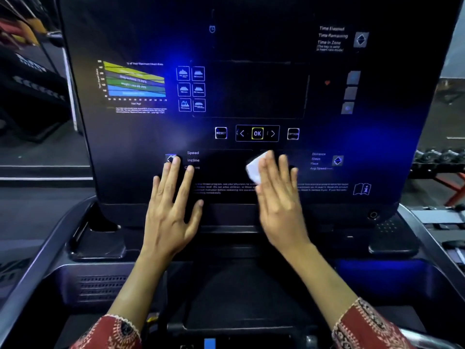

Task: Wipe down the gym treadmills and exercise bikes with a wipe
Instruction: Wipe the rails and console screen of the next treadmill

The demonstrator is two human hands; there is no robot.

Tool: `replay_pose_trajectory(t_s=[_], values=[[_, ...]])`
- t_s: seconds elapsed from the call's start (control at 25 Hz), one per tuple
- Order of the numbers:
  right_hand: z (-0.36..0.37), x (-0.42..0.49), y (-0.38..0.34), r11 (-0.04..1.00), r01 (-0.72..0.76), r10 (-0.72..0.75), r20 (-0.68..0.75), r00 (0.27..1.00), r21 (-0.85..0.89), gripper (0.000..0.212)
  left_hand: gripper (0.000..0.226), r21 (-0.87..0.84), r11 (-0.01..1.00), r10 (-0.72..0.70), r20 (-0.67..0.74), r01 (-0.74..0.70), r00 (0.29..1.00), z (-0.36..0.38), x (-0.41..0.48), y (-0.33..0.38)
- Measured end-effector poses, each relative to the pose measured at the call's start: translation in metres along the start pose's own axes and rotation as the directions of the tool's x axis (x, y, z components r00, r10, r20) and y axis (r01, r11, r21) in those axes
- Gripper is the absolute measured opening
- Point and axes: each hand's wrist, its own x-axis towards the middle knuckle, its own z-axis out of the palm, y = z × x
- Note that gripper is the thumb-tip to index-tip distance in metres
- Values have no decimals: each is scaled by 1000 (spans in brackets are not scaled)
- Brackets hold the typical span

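Here, a person stands at a treadmill console (251, 34), a dark panel with printed labels and buttons. The yellow-framed OK button (257, 133) sits at the panel's middle, with arrow keys on either side of it, a RESET button (221, 133) further to its left and an OPTION button (293, 134) further to its right.

Below the OK button and slightly to its right, the right hand (279, 200) lies flat against the panel with straight fingers close together, pressing a white wipe (254, 168) onto the surface. The wipe sits just below the OK button and shows from under the fingers on their left edge. The hand and wipe are a little blurred, so whether the thumb pinches the wipe cannot be told.

Below and to the left of the OK button, the left hand (171, 205) is spread wide open with its fingers on the panel, holding nothing. Its fingertips reach a diamond-shaped key and partly cover the lowest label under the Speed label (193, 152).

Well up and to the left of the OK button is a coloured heart-rate chart (134, 80). Down and far to its right is a book icon (362, 189). Both forearms come from red patterned sleeves (110, 333) at the bottom edge. Far right of the OK button, past the console's edge, dumbbells (440, 157) lie on a rack.
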Motion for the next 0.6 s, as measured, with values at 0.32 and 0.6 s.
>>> replay_pose_trajectory(t_s=[0.32, 0.6], values=[[-4, -6, -1, 993, 92, -82, 122, 989, -78, 54, 57, 35, 999, -41, 5, 41, 999, -14, -16, -28], [32, -6, -50, 938, 344, -329, 215, 920, -35, 43, 59, 66, 997, -48, 14, 47, 999, -30, -31, -65]])
